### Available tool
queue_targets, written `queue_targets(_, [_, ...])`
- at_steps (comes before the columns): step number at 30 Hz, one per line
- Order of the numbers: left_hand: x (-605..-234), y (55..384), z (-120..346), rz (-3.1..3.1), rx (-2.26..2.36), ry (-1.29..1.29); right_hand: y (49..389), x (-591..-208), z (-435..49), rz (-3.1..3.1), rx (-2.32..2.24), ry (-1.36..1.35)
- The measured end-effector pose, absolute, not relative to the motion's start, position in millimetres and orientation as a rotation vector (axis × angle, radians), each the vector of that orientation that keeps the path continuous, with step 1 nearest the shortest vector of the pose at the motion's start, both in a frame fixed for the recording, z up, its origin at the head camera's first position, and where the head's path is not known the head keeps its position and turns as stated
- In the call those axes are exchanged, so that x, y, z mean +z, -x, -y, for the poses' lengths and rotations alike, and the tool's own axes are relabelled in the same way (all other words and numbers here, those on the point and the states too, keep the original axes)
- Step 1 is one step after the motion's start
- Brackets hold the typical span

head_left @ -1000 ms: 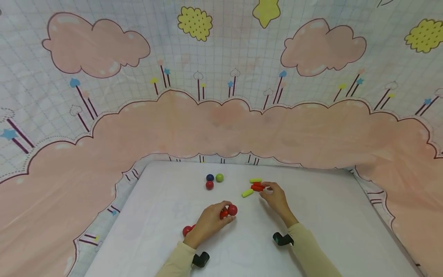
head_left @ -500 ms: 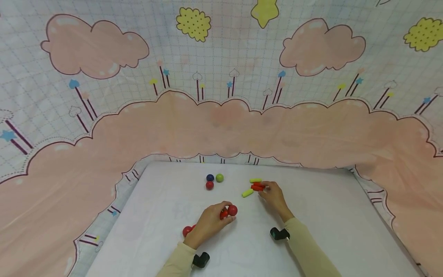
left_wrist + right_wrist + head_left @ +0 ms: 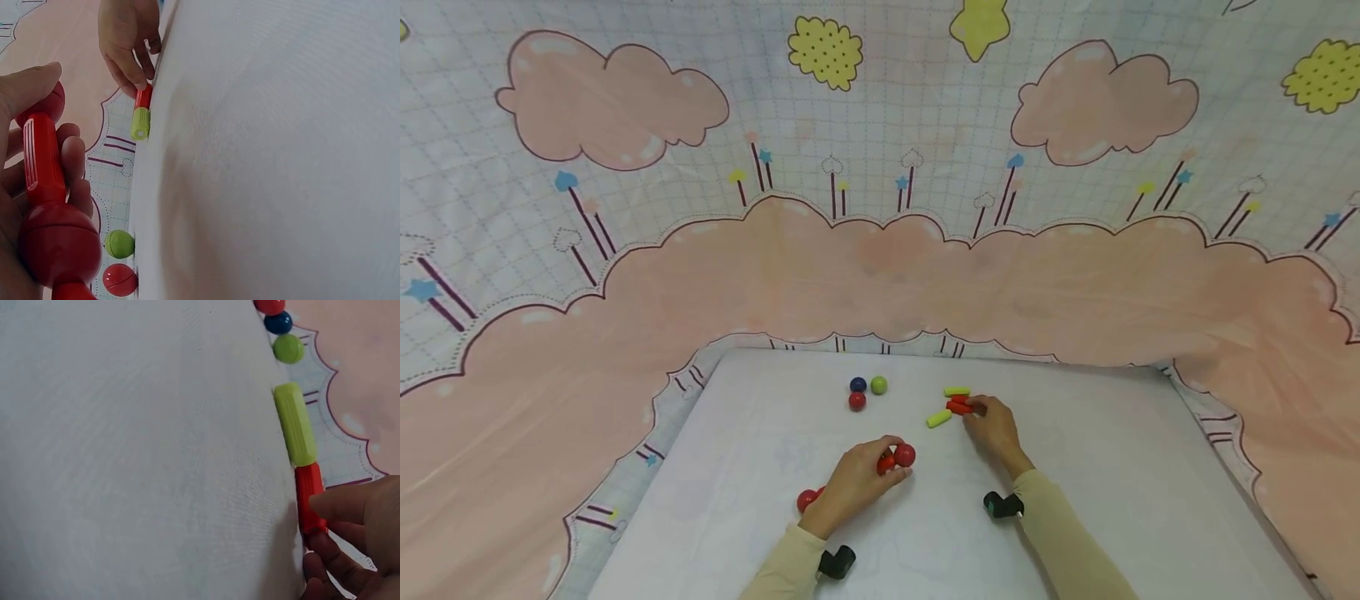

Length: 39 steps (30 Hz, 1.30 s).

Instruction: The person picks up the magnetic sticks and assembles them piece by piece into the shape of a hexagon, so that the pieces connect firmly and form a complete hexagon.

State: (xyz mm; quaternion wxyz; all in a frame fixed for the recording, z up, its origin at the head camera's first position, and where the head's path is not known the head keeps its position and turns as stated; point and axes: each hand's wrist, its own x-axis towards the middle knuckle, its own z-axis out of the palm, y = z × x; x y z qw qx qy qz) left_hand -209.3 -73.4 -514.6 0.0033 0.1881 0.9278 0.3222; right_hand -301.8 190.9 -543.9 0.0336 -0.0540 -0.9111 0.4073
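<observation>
My left hand (image 3: 852, 482) holds a joined piece of red balls and red sticks at the middle of the table. In the left wrist view, a ribbed red stick (image 3: 44, 156) links a red ball (image 3: 59, 247) to another under my thumb. Farther back and to the right, my right hand (image 3: 997, 432) pinches the end of a red stick (image 3: 309, 495) between thumb and fingers. Another red stick lies right beside it. Two yellow-green sticks flank them, a front one (image 3: 938, 418) and a back one (image 3: 957, 391).
Toward the back stand a blue ball (image 3: 857, 384), a green ball (image 3: 878, 385) and a red ball (image 3: 857, 401). More red pieces (image 3: 807, 500) show behind my left wrist. A patterned cloth (image 3: 880, 275) hangs past the white table's (image 3: 1120, 467) far edge.
My right wrist and forearm have shifted slightly left, while the fingers stay at the red sticks. The left hand keeps its hold on the joined red piece in the same place.
</observation>
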Motion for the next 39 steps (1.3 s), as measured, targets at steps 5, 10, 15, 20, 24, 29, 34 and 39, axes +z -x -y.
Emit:
queue_targets(5, [-514,209,74,-2.908,1.019,-0.589,302,-545,-191,2.783,1.224,0.172])
queue_targets(10, [-512,209,75,-2.925,1.019,-0.597,301,-547,-192,2.749,1.272,0.192])
queue_targets(15, [-512,209,74,-2.909,1.021,-0.587,297,-546,-197,2.688,1.314,0.194])
queue_targets(20, [-513,209,74,-2.91,1.024,-0.575,290,-541,-198,2.625,1.34,0.151])
queue_targets(24, [-513,210,73,-2.916,1.024,-0.577,283,-531,-196,2.559,1.343,0.102])
queue_targets(29, [-513,211,72,-2.928,1.014,-0.584,276,-518,-192,2.501,1.328,0.045])
queue_targets(34, [-513,212,72,-2.926,1.016,-0.572,268,-503,-187,2.46,1.335,-0.005])
queue_targets(39, [-514,212,72,-2.919,1.025,-0.566,260,-492,-184,2.478,1.336,-0.039])
